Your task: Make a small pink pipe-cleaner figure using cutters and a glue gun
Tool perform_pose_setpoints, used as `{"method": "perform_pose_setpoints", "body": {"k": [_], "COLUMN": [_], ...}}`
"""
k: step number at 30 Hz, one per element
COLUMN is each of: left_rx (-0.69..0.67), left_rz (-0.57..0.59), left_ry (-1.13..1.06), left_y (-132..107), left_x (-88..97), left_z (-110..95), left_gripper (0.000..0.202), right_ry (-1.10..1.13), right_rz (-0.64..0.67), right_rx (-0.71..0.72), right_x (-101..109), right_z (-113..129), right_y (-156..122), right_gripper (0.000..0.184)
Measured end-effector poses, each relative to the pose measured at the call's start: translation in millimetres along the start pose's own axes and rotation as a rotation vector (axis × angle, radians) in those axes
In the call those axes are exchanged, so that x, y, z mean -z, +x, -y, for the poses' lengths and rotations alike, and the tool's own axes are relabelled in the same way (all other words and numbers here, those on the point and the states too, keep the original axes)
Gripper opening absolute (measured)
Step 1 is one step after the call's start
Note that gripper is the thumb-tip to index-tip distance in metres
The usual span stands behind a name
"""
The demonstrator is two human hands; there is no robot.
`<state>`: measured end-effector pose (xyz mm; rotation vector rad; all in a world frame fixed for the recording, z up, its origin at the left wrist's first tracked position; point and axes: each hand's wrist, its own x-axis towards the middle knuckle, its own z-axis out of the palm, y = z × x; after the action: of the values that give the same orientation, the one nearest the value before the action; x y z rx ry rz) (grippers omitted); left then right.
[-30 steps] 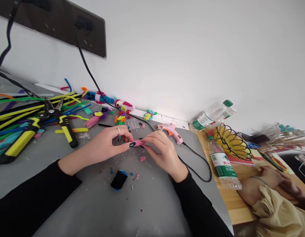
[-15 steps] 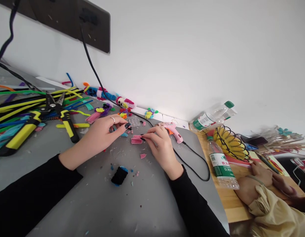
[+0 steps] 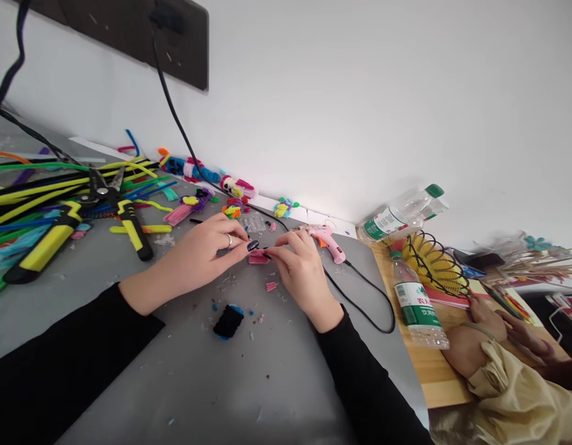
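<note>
My left hand [image 3: 207,250] and my right hand [image 3: 298,272] meet over a small pink pipe-cleaner bundle [image 3: 258,258] that lies on the grey mat [image 3: 184,371]. Fingertips of both hands pinch the bundle, the left from its left end, the right from its right end. A tiny pink offcut [image 3: 270,286] lies just below the right hand. A black and blue fuzzy piece [image 3: 228,321] sits nearer to me. Both my sleeves are black.
Yellow-handled pliers [image 3: 119,210] and a heap of coloured pipe cleaners [image 3: 45,191] lie at the left. A pink glue gun [image 3: 327,240] with a black cord [image 3: 364,290] sits behind my right hand. Water bottles [image 3: 413,303], a wire basket [image 3: 434,262] and another person's hands [image 3: 490,321] are at the right.
My left hand let go of the pink bundle and drew back, then returned to pinch it again. The bundle now rests on the mat a little farther from me.
</note>
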<state>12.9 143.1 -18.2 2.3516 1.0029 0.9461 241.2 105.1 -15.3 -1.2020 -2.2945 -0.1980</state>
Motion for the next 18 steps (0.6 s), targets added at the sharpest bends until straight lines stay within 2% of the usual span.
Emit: {"method": "perform_pose_setpoints", "body": {"k": [6,18], "left_rx": [-0.032,-0.114], "left_rz": [0.002,-0.020], "left_ry": [0.008,0.089], "left_y": [-0.9,-3.4], "left_x": [-2.1,-4.7], "left_z": [-1.3,0.8], "left_gripper": [0.054,0.052], "right_ry": [-0.037,-0.019], "right_rz": [0.026,0.072], "right_rx": [0.001,0.034], "right_x": [-1.4,-4.5], "right_z": [1.2,2.8], "right_y": [-0.5,-3.7], "right_gripper": [0.026,0.027]}}
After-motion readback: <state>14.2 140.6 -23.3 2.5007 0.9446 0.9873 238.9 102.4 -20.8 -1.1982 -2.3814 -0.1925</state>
